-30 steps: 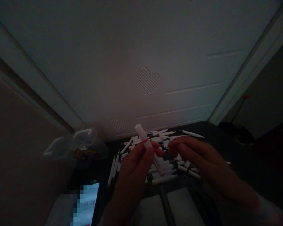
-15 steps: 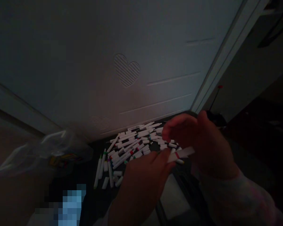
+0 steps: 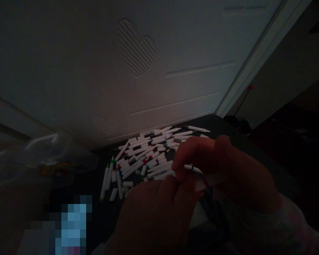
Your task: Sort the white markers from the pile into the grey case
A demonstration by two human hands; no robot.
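The left hand (image 3: 159,209) is holding a white marker (image 3: 200,183) in its grip, just nearer than the marker pile (image 3: 149,152) lying on the floor (image 3: 223,127). The right hand (image 3: 228,173) is curling over it, and I cannot tell what its grip is doing.

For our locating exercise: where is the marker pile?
Head view, centre: the pile lies on the floor against the door, just beyond the left hand and right hand.

Left hand (image 3: 159,212) and right hand (image 3: 230,173) meet, fingertips pinched together.
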